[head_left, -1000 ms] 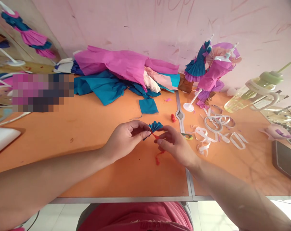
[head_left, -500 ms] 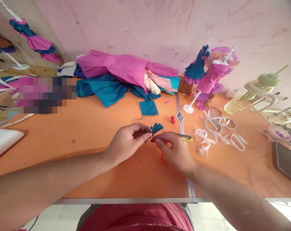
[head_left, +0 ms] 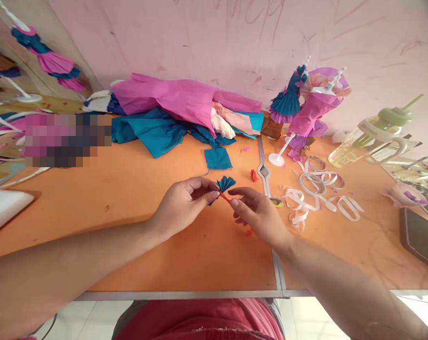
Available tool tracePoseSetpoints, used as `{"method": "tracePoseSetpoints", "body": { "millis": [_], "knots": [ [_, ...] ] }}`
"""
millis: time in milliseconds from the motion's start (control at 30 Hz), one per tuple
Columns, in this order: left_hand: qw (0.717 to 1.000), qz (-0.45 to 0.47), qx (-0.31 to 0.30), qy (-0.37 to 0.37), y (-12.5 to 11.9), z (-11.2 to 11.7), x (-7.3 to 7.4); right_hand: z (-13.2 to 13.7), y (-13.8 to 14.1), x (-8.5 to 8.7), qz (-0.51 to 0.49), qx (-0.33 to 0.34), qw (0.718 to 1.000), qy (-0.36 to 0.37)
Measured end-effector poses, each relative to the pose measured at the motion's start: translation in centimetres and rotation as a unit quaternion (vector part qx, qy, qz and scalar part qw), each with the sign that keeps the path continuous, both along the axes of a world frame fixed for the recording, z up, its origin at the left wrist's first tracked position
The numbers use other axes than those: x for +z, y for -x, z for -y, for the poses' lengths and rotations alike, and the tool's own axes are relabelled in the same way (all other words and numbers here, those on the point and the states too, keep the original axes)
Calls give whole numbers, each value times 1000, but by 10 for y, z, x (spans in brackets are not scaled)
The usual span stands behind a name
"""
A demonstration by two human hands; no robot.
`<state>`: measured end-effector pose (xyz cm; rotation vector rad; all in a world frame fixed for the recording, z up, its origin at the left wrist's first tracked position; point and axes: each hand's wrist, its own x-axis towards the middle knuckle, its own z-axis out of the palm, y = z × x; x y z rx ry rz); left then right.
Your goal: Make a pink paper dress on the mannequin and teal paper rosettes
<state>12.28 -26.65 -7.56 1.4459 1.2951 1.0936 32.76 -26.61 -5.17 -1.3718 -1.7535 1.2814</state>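
Observation:
My left hand [head_left: 191,198] pinches the gathered middle of a small pleated piece of teal crepe paper [head_left: 226,182], whose upper half fans out. A thin red strip [head_left: 225,196] runs from that pinch to my right hand [head_left: 256,212], which grips it between thumb and fingers. The strip looks drawn out straight; its loose end shows red [head_left: 248,233] below the right hand. Just beyond lies a flat teal square [head_left: 218,157]. A crumpled red scrap [head_left: 253,175] rests near the table seam. Scissors or a cutter with a yellow-green end [head_left: 277,202] are mostly hidden behind my right hand.
Pink and teal crepe paper sheets [head_left: 171,97] are heaped along the wall. Small dress forms in paper dresses [head_left: 286,101] stand at the back right, beside a drink bottle [head_left: 368,137]. White ribbon curls [head_left: 299,198] and a phone [head_left: 421,238] lie on the right.
My right hand has moved slightly right, away from my left, and more of the red strip shows between them. The pleated teal piece has shifted a little left and fans wider.

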Motion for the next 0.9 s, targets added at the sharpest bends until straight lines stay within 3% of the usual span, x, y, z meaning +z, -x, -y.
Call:
{"method": "tracePoseSetpoints", "body": {
  "millis": [67, 233, 533, 733, 900],
  "knots": [
    [1000, -3, -6, 1, 0, 1, 0, -1, 1, 1, -9, 10, 1000, 26],
    [1000, -6, -10, -2, 0, 0, -2, -1, 2, 1, -15, -40, 999, 5],
    [1000, 5, -25, 14, -2, 3, -1, 3, 0, 8, -33, 27, 999, 3],
    [1000, -2, -28, 8, -3, 6, 1, 3, 2, -1, -4, 0, 997, -71],
    [997, 31, -61, 43, -3, 6, 2, 2, 1, -3, -43, 1, 999, -22]
  ]
}}
